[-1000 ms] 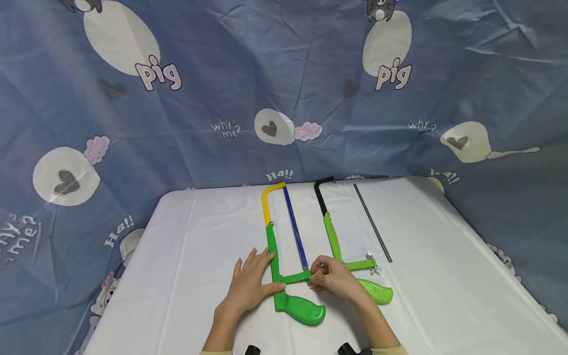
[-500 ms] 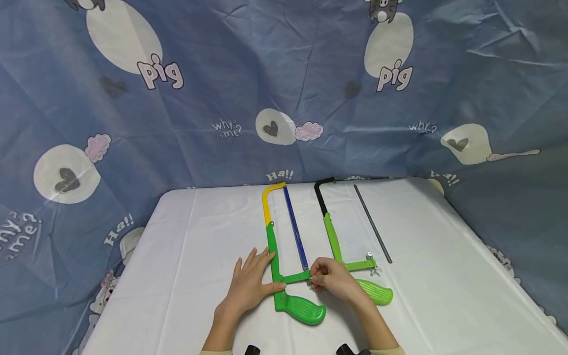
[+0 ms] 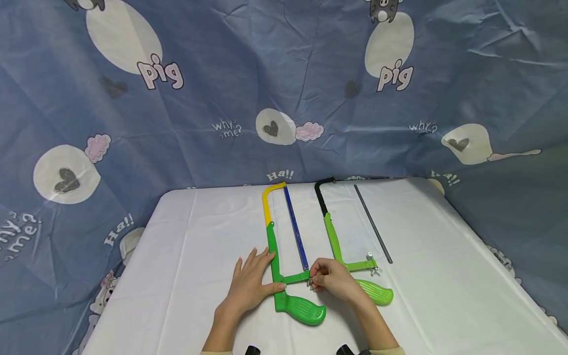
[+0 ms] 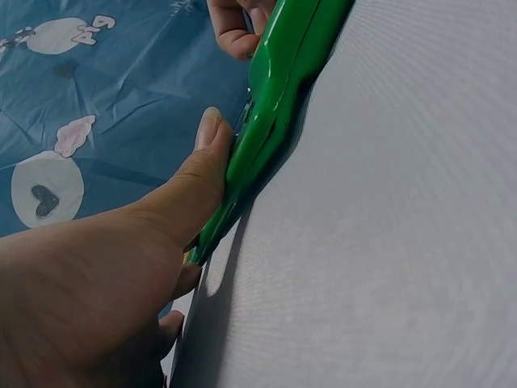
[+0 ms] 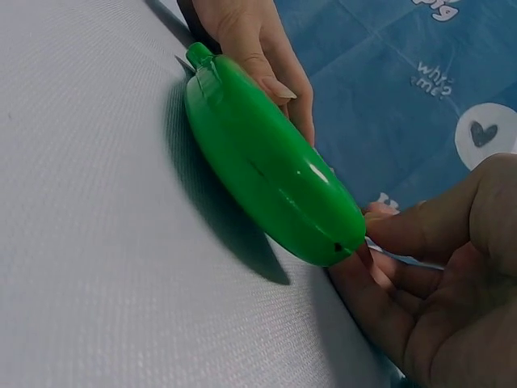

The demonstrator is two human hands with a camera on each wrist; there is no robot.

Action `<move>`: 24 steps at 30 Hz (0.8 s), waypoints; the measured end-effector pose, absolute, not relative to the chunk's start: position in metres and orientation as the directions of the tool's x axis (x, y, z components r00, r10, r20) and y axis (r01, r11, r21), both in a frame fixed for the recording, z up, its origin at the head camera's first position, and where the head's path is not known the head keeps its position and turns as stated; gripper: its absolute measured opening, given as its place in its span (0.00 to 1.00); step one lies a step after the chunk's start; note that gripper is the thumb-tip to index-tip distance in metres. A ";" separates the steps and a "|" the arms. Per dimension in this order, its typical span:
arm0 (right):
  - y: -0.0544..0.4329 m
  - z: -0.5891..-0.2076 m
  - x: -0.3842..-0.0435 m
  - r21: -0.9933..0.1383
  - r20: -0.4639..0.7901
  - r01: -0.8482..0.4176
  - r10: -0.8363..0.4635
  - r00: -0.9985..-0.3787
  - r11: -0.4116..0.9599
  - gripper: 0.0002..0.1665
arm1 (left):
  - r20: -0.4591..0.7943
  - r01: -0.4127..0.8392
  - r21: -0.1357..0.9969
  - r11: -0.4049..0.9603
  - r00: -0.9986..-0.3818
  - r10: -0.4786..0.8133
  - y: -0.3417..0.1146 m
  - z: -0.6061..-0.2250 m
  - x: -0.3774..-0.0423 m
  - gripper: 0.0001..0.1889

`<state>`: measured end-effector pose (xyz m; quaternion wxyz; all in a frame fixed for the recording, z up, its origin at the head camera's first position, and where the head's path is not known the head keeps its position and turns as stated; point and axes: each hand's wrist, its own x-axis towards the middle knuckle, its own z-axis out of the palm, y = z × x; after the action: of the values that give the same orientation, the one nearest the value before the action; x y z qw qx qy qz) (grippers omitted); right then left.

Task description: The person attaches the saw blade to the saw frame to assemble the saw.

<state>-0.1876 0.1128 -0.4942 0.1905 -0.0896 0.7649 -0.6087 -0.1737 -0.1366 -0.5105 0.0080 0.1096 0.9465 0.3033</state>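
Note:
A hacksaw with a green and yellow frame (image 3: 273, 246) lies on the white table, a blue blade (image 3: 295, 229) running along its right side. My left hand (image 3: 250, 283) rests on the frame, fingers spread and thumb pressing near the handle (image 3: 305, 310). At the end of the green crossbar, my right hand (image 3: 333, 278) pinches a small metal wing nut (image 3: 310, 282) between thumb and fingers. The right wrist view has the green handle (image 5: 271, 162) in front, hiding that nut. In the left wrist view my thumb (image 4: 212, 145) lies against the green frame.
To the right lies a second hacksaw (image 3: 333, 236), black and light green, its handle (image 3: 377, 292) partly behind my right wrist. It has its own wing nut (image 3: 376, 270). A loose grey blade (image 3: 372, 224) lies farther right. A blue printed cloth (image 3: 199, 98) hangs behind the table.
My right fingers have shifted slightly at the wing nut, and more of its metal shows now. The left hand and both hacksaws stay where they were.

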 end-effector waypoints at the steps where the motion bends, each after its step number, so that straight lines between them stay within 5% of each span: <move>1: 0.113 -0.494 -0.187 -0.966 -0.186 0.100 -0.369 -0.911 0.240 0.03 | 0.057 0.207 0.576 0.791 -0.975 0.214 -0.137 -0.510 -0.173 0.47; 18: 0.107 -0.489 -0.185 -0.964 -0.166 0.077 -0.349 -0.922 0.256 0.05 | 0.047 0.188 0.575 0.797 -0.979 0.197 -0.138 -0.510 -0.173 0.48; 24: 0.102 -0.485 -0.179 -0.886 -0.140 0.000 -0.269 -0.953 0.463 0.05 | 0.050 0.201 0.575 0.793 -0.976 0.211 -0.137 -0.511 -0.173 0.48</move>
<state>-0.1790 0.1018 -0.4855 0.1312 -0.0795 0.8451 -0.5121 -0.1735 -0.1367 -0.5108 0.0082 0.1085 0.9469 0.3025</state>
